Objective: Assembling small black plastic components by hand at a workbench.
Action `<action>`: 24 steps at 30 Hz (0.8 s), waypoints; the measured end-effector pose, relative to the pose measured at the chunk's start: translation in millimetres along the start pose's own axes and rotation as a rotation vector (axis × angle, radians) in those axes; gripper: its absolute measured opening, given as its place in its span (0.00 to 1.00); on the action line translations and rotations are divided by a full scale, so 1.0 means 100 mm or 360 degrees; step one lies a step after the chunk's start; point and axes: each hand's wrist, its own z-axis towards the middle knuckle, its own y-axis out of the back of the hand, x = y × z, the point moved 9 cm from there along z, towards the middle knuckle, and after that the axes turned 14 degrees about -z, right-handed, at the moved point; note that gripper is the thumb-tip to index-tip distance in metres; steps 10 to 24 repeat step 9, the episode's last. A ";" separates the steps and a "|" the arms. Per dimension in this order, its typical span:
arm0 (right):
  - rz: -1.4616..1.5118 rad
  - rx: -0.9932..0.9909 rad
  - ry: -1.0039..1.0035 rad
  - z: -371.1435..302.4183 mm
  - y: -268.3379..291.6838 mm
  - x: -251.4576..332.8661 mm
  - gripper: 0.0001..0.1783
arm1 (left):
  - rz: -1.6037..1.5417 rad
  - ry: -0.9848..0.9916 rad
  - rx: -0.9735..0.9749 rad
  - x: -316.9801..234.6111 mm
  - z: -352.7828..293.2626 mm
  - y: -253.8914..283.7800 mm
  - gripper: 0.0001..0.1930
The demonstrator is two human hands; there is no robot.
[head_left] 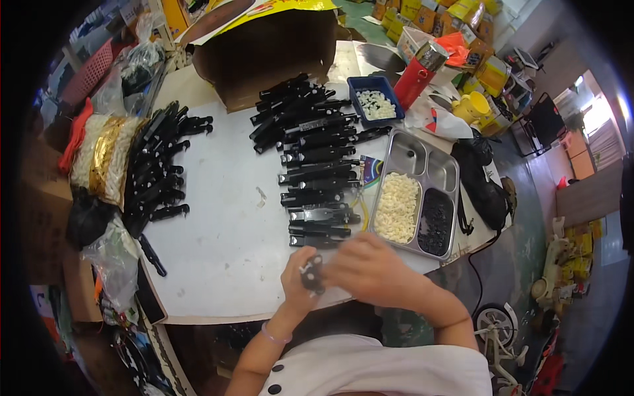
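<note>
Near the table's front edge my left hand [298, 282] grips a small black plastic part [312, 274], held upright. My right hand [367, 267] is beside it, fingers curled onto the same part from the right. Just beyond my hands a row of black elongated plastic pieces [316, 173] lies stacked across the white table [224, 224]. To the right stands a steel compartment tray [441, 173] with small white bits [397, 206] in one section and small black bits [436, 222] in another.
A second pile of black pieces [157, 171] lies at the table's left. A blue bin of white bits [375, 103], a red flask [417, 74] and an open cardboard box [264, 53] stand at the back. Bags and gold-white rolls [105, 158] crowd the left edge.
</note>
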 end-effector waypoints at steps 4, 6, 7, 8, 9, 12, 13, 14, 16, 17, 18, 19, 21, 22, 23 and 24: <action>-0.0330 -0.0185 -0.0851 -0.70 0.38 -0.81 0.05 | -0.0063 0.0207 0.0033 0.05 -0.05 0.01 0.25; -0.0452 0.0058 -0.1068 -1.05 0.26 -1.09 0.05 | -0.0010 0.0143 0.0025 0.04 -0.05 0.03 0.26; -0.0441 0.0055 -0.1060 -1.16 0.22 -1.15 0.05 | 0.0030 0.0082 0.0020 0.02 -0.05 0.03 0.27; -0.0403 0.0193 -0.1047 -1.25 0.09 -1.20 0.05 | 0.0005 0.0077 0.0021 0.01 -0.05 0.04 0.28; -0.0369 0.0334 -0.1038 -1.31 -0.03 -1.21 0.05 | 0.0019 0.0100 0.0030 0.02 -0.05 0.04 0.28; -0.0369 0.0334 -0.1038 -1.31 -0.03 -1.21 0.05 | 0.0019 0.0100 0.0030 0.02 -0.05 0.04 0.28; -0.0369 0.0334 -0.1038 -1.31 -0.03 -1.21 0.05 | 0.0019 0.0100 0.0030 0.02 -0.05 0.04 0.28; -0.0369 0.0334 -0.1038 -1.31 -0.03 -1.21 0.05 | 0.0019 0.0100 0.0030 0.02 -0.05 0.04 0.28; -0.0369 0.0334 -0.1038 -1.31 -0.03 -1.21 0.05 | 0.0019 0.0100 0.0030 0.02 -0.05 0.04 0.28; -0.0369 0.0334 -0.1038 -1.31 -0.03 -1.21 0.05 | 0.0019 0.0100 0.0030 0.02 -0.05 0.04 0.28; -0.0369 0.0334 -0.1038 -1.31 -0.03 -1.21 0.05 | 0.0019 0.0100 0.0030 0.02 -0.05 0.04 0.28; -0.0369 0.0334 -0.1038 -1.31 -0.03 -1.21 0.05 | 0.0019 0.0100 0.0030 0.02 -0.05 0.04 0.28; -0.0369 0.0334 -0.1038 -1.31 -0.03 -1.21 0.05 | 0.0019 0.0100 0.0030 0.02 -0.05 0.04 0.28; -0.0369 0.0334 -0.1038 -1.31 -0.03 -1.21 0.05 | 0.0019 0.0100 0.0030 0.02 -0.05 0.04 0.28; -0.0369 0.0334 -0.1038 -1.31 -0.03 -1.21 0.05 | 0.0019 0.0100 0.0030 0.02 -0.05 0.04 0.28; -0.0369 0.0334 -0.1038 -1.31 -0.03 -1.21 0.05 | 0.0019 0.0100 0.0030 0.02 -0.05 0.04 0.28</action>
